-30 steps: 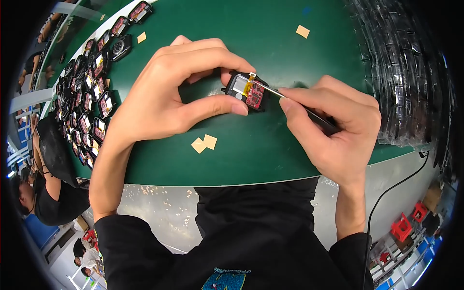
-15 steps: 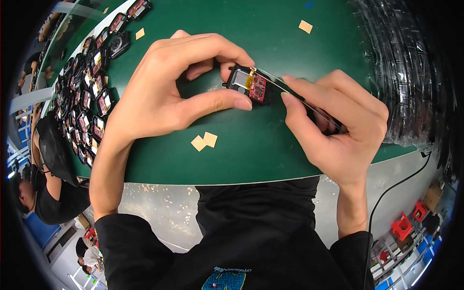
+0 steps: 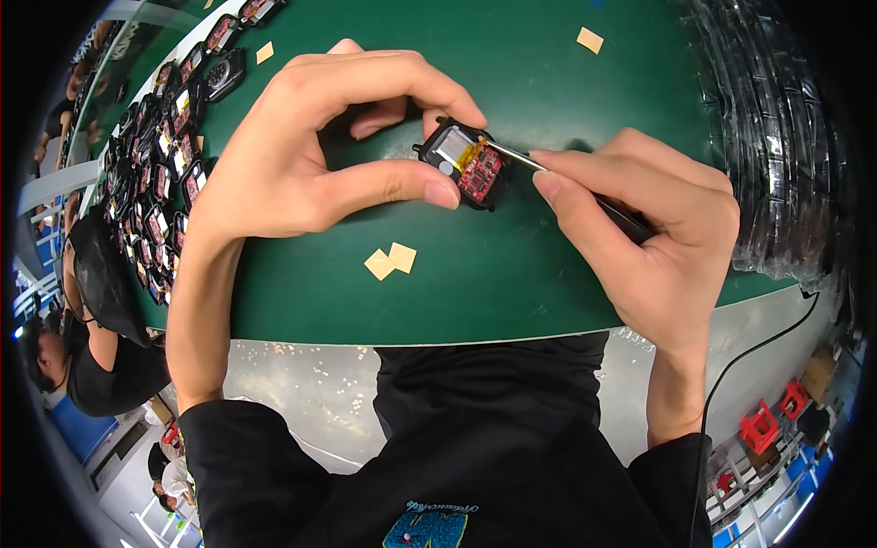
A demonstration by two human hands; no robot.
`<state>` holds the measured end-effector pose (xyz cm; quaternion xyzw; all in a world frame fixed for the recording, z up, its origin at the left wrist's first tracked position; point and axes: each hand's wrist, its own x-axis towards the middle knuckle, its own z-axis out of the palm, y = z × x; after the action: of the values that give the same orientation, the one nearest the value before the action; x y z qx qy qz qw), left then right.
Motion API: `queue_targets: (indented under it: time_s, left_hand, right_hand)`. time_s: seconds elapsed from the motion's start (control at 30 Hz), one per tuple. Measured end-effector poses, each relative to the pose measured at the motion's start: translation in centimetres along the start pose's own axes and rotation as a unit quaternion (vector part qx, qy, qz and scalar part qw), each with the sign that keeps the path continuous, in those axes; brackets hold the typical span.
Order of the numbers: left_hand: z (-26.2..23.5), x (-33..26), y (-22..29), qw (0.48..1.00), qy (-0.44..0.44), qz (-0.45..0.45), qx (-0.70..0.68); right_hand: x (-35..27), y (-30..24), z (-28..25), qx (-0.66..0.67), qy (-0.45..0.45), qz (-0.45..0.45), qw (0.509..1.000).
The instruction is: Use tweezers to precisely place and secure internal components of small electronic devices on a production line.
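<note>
My left hand (image 3: 320,146) grips a small black device housing (image 3: 462,163) between thumb and fingers, just above the green table (image 3: 512,292). Inside the housing show a silver battery cell, yellow tape and a red circuit board (image 3: 480,173). Between the thumb and forefinger of my right hand (image 3: 653,219) are metal tweezers (image 3: 516,156), pressed together. Their tips touch the top edge of the housing's inside, beside the yellow tape and close to my left forefinger. Whether the tips pinch anything is too small to tell.
Many similar open housings (image 3: 183,110) crowd the table's left side. Stacked clear plastic trays (image 3: 767,137) line the right. Small tan squares (image 3: 402,258) lie in front of my hands, another (image 3: 590,40) farther back. A black cable (image 3: 731,365) hangs at right. A co-worker (image 3: 100,365) sits at left.
The tweezers' arms have closed together, with their tips now at the housing's inner edge. My left hand has turned the housing slightly clockwise and shifted a little left.
</note>
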<state>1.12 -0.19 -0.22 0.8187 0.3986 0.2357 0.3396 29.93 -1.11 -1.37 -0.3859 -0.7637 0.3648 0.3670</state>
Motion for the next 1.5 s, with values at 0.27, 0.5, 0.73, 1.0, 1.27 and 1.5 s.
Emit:
queue_targets:
  time_s: [0.27,0.5,0.73,1.0,1.27,1.5]
  left_hand:
    - [0.1,0.3,0.3,0.999,0.000,0.022,0.044]
    - [0.2,0.2,0.3,0.996,-0.010,0.054,0.068]
    - [0.0,0.0,0.3,0.997,-0.003,0.052,0.061]
    - [0.5,1.5,1.5,0.989,0.034,0.072,0.120]
    - [-1.8,2.7,2.7,0.972,0.214,-0.019,-0.092]
    - [-1.6,21.6,16.3,0.962,0.100,0.254,0.033]
  right_hand:
    - [0.0,0.2,0.1,-0.013,-0.003,-0.009,1.000]
    - [-0.2,0.3,0.2,-0.017,0.003,-0.022,1.000]
    - [-0.1,0.5,0.0,-0.008,-0.006,-0.036,0.999]
    - [0.1,0.2,-1.1,0.030,0.110,-0.009,0.993]
    - [-0.2,0.4,0.3,0.108,0.151,-0.036,0.982]
    - [-0.7,0.7,-0.2,0.126,0.119,-0.023,0.985]
